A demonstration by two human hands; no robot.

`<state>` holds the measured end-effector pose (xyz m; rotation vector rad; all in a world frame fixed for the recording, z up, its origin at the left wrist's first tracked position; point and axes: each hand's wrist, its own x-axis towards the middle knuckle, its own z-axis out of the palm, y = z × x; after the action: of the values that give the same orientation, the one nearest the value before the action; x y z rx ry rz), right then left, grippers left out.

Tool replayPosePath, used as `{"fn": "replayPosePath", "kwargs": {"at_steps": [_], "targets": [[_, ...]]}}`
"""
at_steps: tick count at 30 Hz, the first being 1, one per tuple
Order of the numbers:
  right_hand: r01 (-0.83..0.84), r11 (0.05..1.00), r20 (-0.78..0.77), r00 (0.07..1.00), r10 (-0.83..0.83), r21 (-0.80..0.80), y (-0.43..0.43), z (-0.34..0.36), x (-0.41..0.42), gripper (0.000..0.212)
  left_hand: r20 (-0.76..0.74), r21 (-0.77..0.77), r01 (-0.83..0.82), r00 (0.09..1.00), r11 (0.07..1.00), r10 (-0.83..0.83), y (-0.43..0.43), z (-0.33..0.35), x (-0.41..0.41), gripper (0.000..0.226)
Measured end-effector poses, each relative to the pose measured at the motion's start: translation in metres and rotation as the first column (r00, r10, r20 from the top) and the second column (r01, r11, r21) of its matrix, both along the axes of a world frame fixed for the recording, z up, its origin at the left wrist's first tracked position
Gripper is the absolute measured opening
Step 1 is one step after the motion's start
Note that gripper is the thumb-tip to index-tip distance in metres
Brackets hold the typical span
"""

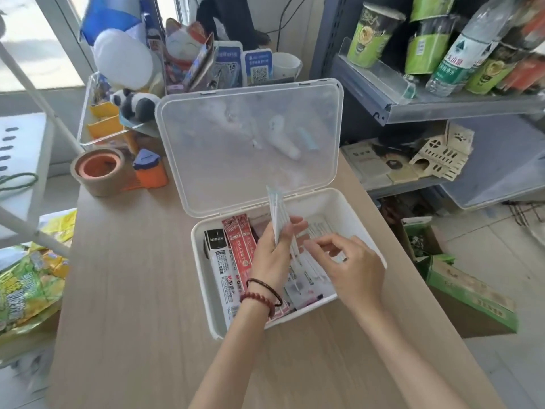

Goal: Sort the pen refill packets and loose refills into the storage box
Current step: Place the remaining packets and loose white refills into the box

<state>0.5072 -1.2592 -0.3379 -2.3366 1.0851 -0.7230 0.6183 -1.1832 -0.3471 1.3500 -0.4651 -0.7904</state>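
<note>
Head view: left hand [272, 256] fingers grip a clear refill packet [276, 214] above the storage box [198, 276], which holds an M&G packet [221, 261]; right hand [354, 267] fingers curl, hold unclear.

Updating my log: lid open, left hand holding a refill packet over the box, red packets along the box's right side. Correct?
Almost: in the head view the red packets lie along the left side of the box, not the right. The lid is open and the left hand holds a refill packet over the box.
</note>
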Motion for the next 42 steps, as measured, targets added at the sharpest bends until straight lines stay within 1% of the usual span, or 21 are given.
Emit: {"fn": "replayPosePath", "kwargs": {"at_steps": [2, 5, 9, 12, 14, 15, 17, 21, 27, 30, 33, 35, 40, 42], "targets": [[-0.034, 0.999, 0.007, 0.999, 0.034, -0.023, 0.0, 0.002, 0.0, 0.037, 0.057, 0.006, 0.062, 0.996, 0.998, -0.062, -0.004, -0.001, 0.0, 0.018], [-0.055, 0.998, -0.017, 0.998, 0.055, -0.008, -0.003, 0.0, -0.001, 0.037, 0.065, 0.007, 0.114, 0.991, 0.993, -0.114, -0.006, 0.001, -0.004, 0.018], [-0.03, 0.999, -0.071, 0.997, 0.033, 0.038, -0.006, -0.006, -0.002, 0.034, 0.08, 0.04, 0.101, 0.991, 0.994, -0.103, -0.007, -0.002, -0.006, 0.022], [0.05, 0.999, -0.088, 0.995, -0.049, 0.011, -0.008, -0.008, 0.002, 0.027, 0.099, 0.05, 0.022, 0.995, 0.999, -0.027, -0.008, -0.003, -0.005, 0.021], [0.111, 0.994, -0.117, 0.987, -0.112, -0.01, -0.008, -0.008, 0.006, 0.023, 0.014, 0.012, -0.015, 1.0, 1.0, 0.015, -0.006, -0.001, -0.003, 0.021], [0.13, 0.991, -0.159, 0.979, -0.13, -0.01, -0.008, -0.007, 0.007, 0.021, -0.034, -0.002, -0.027, 0.999, 1.0, 0.027, -0.005, 0.0, -0.002, 0.021], [0.149, 0.989, -0.254, 0.957, -0.142, 0.008, -0.01, -0.007, 0.01, 0.018, -0.078, -0.007, -0.052, 0.996, 0.999, 0.051, -0.005, 0.0, -0.001, 0.02], [0.188, 0.98, -0.357, 0.921, -0.156, 0.058, -0.012, -0.006, 0.014, 0.017, -0.075, 0.016, -0.056, 0.996, 0.998, 0.057, -0.005, 0.003, 0.0, 0.02], [0.227, 0.971, -0.394, 0.902, -0.179, 0.078, -0.013, -0.01, 0.015, 0.014, -0.092, 0.03, -0.017, 0.996, 0.999, 0.02, -0.002, 0.006, -0.001, 0.027], [0.216, 0.972, -0.362, 0.916, -0.17, 0.091, -0.013, -0.01, 0.014, 0.015, -0.113, 0.009, 0.003, 0.994, 1.0, -0.002, -0.002, 0.005, 0.0, 0.03], [0.192, 0.977, -0.251, 0.954, -0.163, 0.094, -0.011, -0.008, 0.012, 0.016, -0.214, -0.039, 0.014, 0.977, 0.999, -0.022, 0.0, 0.006, 0.002, 0.03], [0.169, 0.98, -0.196, 0.97, -0.146, 0.106, -0.011, -0.004, 0.01, 0.02, -0.236, -0.058, 0.011, 0.971, 0.998, -0.024, 0.001, 0.006, 0.003, 0.027], [0.062, 0.993, -0.08, 0.995, -0.054, 0.098, -0.006, -0.001, 0.005, 0.03, -0.178, -0.04, -0.003, 0.984, 0.999, -0.005, 0.004, 0.007, 0.0, 0.023], [0.014, 0.996, -0.034, 0.999, -0.011, 0.092, -0.006, -0.001, 0.004, 0.035, -0.096, -0.025, -0.007, 0.995, 1.0, 0.004, 0.005, 0.006, 0.0, 0.024]]}}
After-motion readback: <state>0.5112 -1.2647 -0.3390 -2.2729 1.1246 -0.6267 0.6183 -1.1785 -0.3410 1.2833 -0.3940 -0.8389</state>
